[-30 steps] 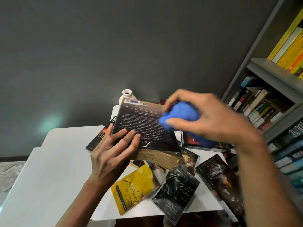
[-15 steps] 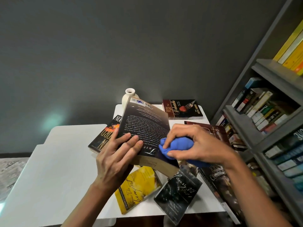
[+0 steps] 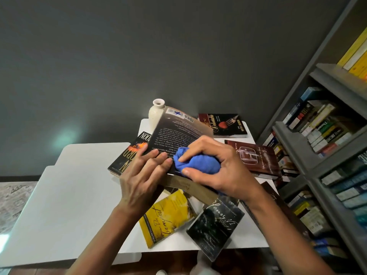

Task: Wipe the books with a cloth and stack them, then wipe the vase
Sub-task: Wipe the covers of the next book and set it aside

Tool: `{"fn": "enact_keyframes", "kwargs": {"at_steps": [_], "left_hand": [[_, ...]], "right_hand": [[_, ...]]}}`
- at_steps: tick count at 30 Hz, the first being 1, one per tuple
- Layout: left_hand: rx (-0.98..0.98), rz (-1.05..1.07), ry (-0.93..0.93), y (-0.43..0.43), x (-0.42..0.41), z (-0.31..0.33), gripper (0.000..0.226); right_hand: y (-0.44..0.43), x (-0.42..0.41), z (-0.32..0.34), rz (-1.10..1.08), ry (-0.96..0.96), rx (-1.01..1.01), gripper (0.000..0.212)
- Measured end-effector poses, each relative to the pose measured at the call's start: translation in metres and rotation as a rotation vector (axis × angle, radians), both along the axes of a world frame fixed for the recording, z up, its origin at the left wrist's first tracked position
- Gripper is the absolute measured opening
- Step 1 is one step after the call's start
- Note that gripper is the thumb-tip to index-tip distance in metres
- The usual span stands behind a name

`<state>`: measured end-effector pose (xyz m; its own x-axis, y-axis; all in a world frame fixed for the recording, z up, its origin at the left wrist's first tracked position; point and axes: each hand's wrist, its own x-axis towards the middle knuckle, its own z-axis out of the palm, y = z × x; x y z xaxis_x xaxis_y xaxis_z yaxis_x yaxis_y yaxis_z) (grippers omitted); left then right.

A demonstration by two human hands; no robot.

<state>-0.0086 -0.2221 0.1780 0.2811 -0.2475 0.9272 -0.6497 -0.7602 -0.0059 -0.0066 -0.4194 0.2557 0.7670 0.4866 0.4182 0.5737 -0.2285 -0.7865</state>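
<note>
L hand (image 3: pixel 139 175) grips dark book (image 3: pixel 174 132), tilted above desk (image 3: pixel 69 195), fingers flat on back cover. R hand (image 3: pixel 218 165) fingers curled tight round blue cloth (image 3: pixel 196 163), pressed on cover's near end. Vase (image 3: pixel 155 114) upright behind book.

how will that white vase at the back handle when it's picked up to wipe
The vase looks like matte speckled ceramic: probably rigid, breakable, weighty for its size. The wide body under a narrow neck should stand steady, but it sits by the table's far corner, so a shove is risky. The book hides its base.
</note>
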Motion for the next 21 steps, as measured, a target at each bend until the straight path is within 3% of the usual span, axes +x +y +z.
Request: {"fn": "enact_keyframes", "kwargs": {"at_steps": [4, 8, 14, 18, 21], "left_hand": [[0.064, 0.006, 0.03, -0.001, -0.003, 0.009, 0.015], [-0.059, 0.139, 0.315, -0.001, 0.0, 0.018, 0.033], [-0.555, 0.181, 0.676, -0.008, 0.001, 0.026, 0.052], [-1.006, 0.161, 0.887, -0.008, 0.009, 0.024, 0.044], [-1.271, 0.072, 1.004, 0.0, 0.017, 0.017, 0.043]], "right_hand": [[-0.027, 0.012, -0.019, -0.128, 0.083, 0.032, 0.018], [-0.062, 0.033, -0.034, -0.421, 0.186, 0.005, 0.009], [-0.081, 0.039, -0.069, -0.847, 0.439, 0.303, 0.005], [-0.085, 0.031, -0.095, -0.933, 0.693, 0.311, 0.031], [-0.079, 0.022, -0.104, -0.931, 0.834, 0.405, 0.035]]}}
